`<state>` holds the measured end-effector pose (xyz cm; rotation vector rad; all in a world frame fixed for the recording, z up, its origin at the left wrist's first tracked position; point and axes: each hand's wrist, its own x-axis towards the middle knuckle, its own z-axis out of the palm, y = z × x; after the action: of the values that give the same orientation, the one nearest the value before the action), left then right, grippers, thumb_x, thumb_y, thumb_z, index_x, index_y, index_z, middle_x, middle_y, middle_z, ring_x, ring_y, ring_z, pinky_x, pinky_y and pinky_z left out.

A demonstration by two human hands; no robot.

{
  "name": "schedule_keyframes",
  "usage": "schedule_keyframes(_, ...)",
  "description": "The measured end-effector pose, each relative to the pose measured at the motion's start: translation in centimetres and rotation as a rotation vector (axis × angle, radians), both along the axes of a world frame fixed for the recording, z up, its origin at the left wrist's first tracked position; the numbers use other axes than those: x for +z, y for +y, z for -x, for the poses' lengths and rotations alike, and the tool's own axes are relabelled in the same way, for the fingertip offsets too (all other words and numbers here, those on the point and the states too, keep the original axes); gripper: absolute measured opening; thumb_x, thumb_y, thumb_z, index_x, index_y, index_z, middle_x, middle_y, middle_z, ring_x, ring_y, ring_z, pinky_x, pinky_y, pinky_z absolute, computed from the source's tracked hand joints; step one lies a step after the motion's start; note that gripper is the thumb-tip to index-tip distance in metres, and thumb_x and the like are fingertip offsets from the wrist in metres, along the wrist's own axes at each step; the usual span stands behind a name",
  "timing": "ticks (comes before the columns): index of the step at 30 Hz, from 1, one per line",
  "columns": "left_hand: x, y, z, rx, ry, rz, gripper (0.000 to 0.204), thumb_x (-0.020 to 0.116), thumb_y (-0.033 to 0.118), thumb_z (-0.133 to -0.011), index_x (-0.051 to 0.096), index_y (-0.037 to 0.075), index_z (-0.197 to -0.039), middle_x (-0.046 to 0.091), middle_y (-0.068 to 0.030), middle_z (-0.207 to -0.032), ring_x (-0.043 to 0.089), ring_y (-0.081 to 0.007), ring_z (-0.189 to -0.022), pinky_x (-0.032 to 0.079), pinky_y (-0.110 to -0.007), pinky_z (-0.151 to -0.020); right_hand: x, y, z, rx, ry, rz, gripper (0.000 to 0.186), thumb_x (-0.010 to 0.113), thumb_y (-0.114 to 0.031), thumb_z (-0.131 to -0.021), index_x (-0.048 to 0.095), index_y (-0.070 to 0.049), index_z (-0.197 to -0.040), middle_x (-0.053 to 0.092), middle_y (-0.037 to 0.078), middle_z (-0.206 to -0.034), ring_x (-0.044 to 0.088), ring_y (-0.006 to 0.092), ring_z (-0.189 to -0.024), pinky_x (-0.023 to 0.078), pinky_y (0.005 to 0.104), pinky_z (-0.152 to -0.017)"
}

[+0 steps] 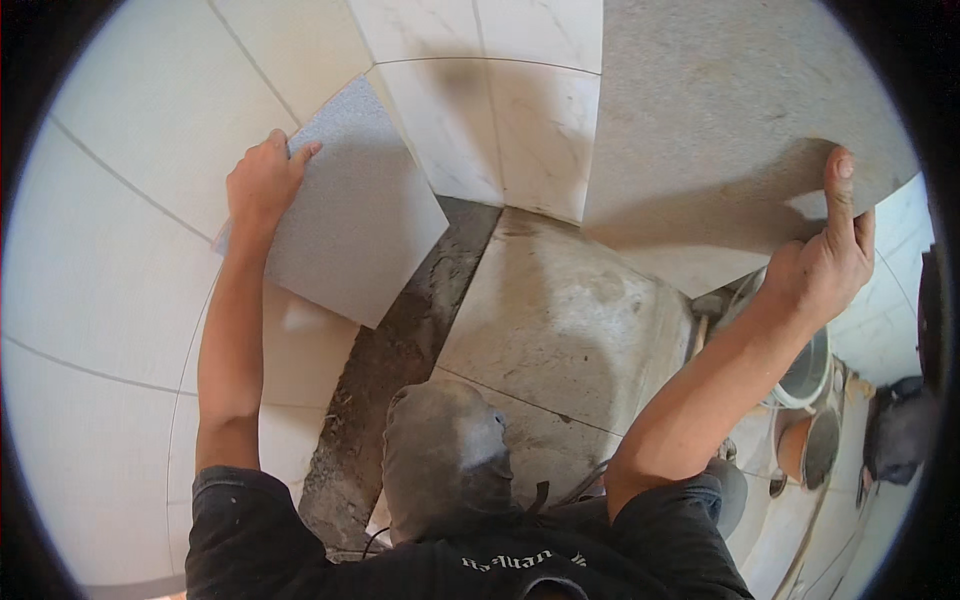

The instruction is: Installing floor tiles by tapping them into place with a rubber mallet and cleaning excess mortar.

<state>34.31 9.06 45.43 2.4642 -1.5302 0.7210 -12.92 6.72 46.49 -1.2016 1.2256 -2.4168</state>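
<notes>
My left hand (262,180) grips the upper left edge of a grey, finely speckled square tile (350,205), with the thumb over its face. This tile is tilted, beside the pale wall at the left, above a strip of bare, rough floor. At the right, my right hand (822,260) is closed on the lower right edge of a larger-looking grey-beige tile (700,130). Its thumb lies along the face and the other fingers are partly hidden. The top of this tile runs out of view.
Pale tiles (110,250) cover the left wall; white marbled tiles (545,120) line the corner. Dusty tiles (560,300) border the rough dark strip (400,340). A clear bucket (805,375), an orange-brown bowl (795,447) and a dark bag (895,430) stand at the right.
</notes>
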Motion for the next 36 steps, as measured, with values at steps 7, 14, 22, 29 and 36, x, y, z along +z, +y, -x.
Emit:
schedule_keyframes(7,-4.5,-11.4,-1.5,-0.130,-0.009,0.029,0.056,0.058,0.056,-0.094,0.064,0.001,-0.104,0.071,-0.0234,-0.097,0.068,-0.0415,-0.095,0.054,-0.052,-0.080,0.4,1.6,1.4,-0.201,0.036,-0.091,0.054,0.089,-0.043,-0.075,0.074,0.002,-0.101,0.070,0.013,-0.094,0.064,0.0235,-0.092,0.046,0.0358,-0.093)
schedule_keyframes(14,-13.6,-16.1,-20.0,-0.367,-0.445,-0.054,0.032,0.055,0.027,-0.100,0.068,0.017,-0.127,0.064,-0.0216,-0.124,0.061,-0.0385,-0.113,0.050,-0.049,-0.094,0.4,1.7,1.1,0.160,-0.018,-0.076,0.049,0.086,-0.036,-0.077,0.072,0.004,-0.100,0.074,0.011,-0.091,0.068,0.0201,-0.084,0.054,0.0360,-0.081)
schedule_keyframes(22,-12.7,-17.9,-12.7,-0.482,-0.345,0.194,0.047,0.059,0.047,-0.099,0.068,0.001,-0.099,0.065,-0.0190,-0.089,0.063,-0.0303,-0.074,0.055,-0.039,-0.070,-0.5,0.9,1.6,0.191,-0.089,-0.200,0.040,0.090,-0.031,-0.074,0.070,0.000,-0.088,0.067,0.005,-0.076,0.056,0.0094,-0.073,0.047,0.0281,-0.067)
schedule_keyframes(29,-10.7,-17.2,-9.1,-0.527,-0.557,0.110,0.037,0.059,0.032,-0.099,0.064,-0.003,-0.110,0.062,-0.0226,-0.109,0.060,-0.0404,-0.098,0.052,-0.051,-0.083,-2.0,-0.8,1.3,0.195,-0.128,-0.127,0.042,0.090,-0.033,-0.073,0.070,-0.001,-0.092,0.068,0.008,-0.077,0.057,0.0126,-0.072,0.048,0.0308,-0.069)
schedule_keyframes(36,-10.9,-16.4,-11.4,-0.400,-0.481,-0.010,0.045,0.064,0.025,-0.092,0.059,-0.007,-0.124,0.060,-0.0266,-0.114,0.059,-0.0408,-0.100,0.050,-0.051,-0.086,-1.0,-0.1,1.4,0.194,-0.030,-0.181,0.045,0.089,-0.037,-0.073,0.071,-0.002,-0.094,0.067,0.012,-0.075,0.057,0.0188,-0.068,0.048,0.0327,-0.069)
